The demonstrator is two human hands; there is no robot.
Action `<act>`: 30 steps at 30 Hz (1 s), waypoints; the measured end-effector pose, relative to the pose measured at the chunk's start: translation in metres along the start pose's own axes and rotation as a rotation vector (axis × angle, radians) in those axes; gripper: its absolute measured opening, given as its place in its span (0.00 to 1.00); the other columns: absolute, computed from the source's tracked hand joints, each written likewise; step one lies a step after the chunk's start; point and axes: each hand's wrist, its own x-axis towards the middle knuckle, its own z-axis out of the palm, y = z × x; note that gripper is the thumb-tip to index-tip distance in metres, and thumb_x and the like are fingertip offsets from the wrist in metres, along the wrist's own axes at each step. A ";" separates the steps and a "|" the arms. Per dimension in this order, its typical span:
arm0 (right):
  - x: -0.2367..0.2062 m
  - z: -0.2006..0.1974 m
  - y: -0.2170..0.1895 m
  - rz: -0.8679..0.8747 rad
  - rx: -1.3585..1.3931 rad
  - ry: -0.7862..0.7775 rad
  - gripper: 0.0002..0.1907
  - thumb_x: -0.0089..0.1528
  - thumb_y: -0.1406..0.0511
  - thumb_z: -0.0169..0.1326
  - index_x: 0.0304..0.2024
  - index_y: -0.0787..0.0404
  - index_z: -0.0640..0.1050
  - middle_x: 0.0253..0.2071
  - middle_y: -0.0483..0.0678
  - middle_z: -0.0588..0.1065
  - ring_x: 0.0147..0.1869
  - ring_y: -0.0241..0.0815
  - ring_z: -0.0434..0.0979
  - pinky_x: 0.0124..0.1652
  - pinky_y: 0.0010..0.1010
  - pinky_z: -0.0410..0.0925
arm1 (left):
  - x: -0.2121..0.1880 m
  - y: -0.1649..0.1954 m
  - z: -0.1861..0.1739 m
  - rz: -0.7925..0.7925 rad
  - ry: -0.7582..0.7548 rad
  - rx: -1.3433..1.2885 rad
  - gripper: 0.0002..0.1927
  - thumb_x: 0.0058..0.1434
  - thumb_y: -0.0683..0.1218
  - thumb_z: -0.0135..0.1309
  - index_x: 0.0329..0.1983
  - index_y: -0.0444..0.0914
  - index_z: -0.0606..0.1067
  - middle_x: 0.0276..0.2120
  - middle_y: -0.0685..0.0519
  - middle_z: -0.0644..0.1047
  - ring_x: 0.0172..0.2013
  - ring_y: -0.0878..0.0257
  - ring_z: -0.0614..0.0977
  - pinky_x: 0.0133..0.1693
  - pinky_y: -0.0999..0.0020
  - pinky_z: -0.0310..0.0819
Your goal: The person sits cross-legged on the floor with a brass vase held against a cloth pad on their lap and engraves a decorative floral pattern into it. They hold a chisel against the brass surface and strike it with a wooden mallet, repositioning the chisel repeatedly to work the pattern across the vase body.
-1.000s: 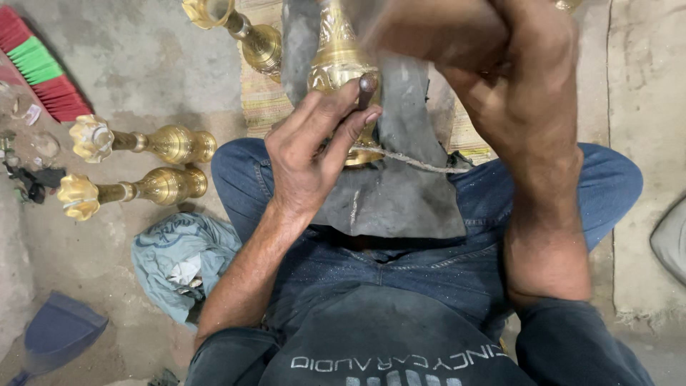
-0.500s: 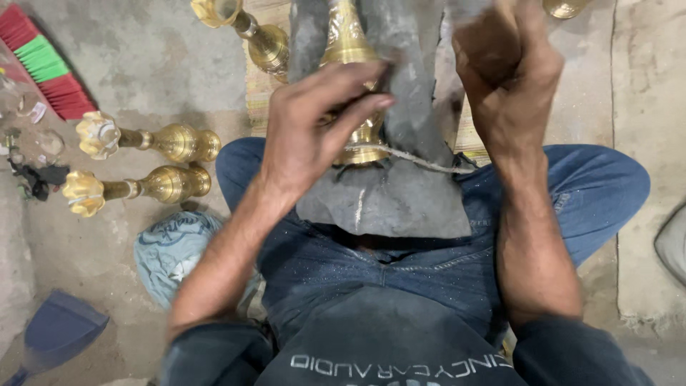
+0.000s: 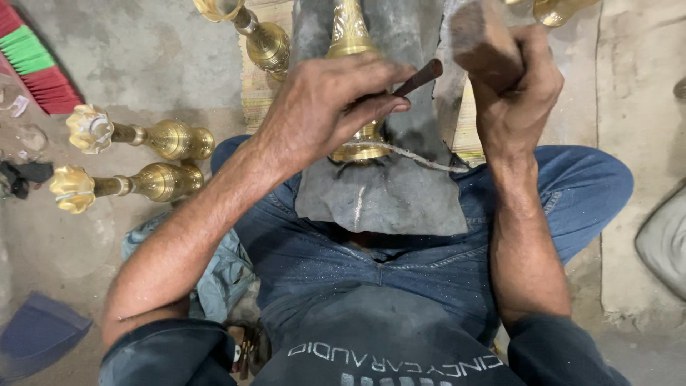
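My left hand [image 3: 325, 107] is closed around a thin dark chisel [image 3: 419, 76], its end pointing up to the right. The hand rests over a tall engraved brass piece [image 3: 348, 28] that lies on a grey cloth [image 3: 386, 193] across my lap. A cord [image 3: 400, 152] crosses the brass piece's base. My right hand [image 3: 516, 86] grips a hammer handle; the blurred hammer head [image 3: 468, 28] hangs just above and right of the chisel.
Two brass candlestick-like pieces [image 3: 136, 136] [image 3: 121, 186] lie on the floor at left, another [image 3: 250, 32] at top. A red and green brush [image 3: 32, 64] is far left, a crumpled blue rag [image 3: 221, 279] by my left thigh, a woven mat [image 3: 264, 86] under the work.
My right hand has come down and left with the hammer toward the chisel. My left hand has rolled over the brass piece, and the chisel now shows clearly.
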 end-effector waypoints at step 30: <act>0.011 0.024 0.015 -0.110 0.164 0.153 0.13 0.73 0.71 0.65 0.50 0.61 0.71 0.43 0.48 0.70 0.46 0.41 0.72 0.48 0.31 0.71 | 0.033 0.010 -0.019 0.085 -0.249 0.031 0.15 0.65 0.49 0.63 0.52 0.38 0.81 0.39 0.49 0.83 0.42 0.50 0.84 0.44 0.52 0.77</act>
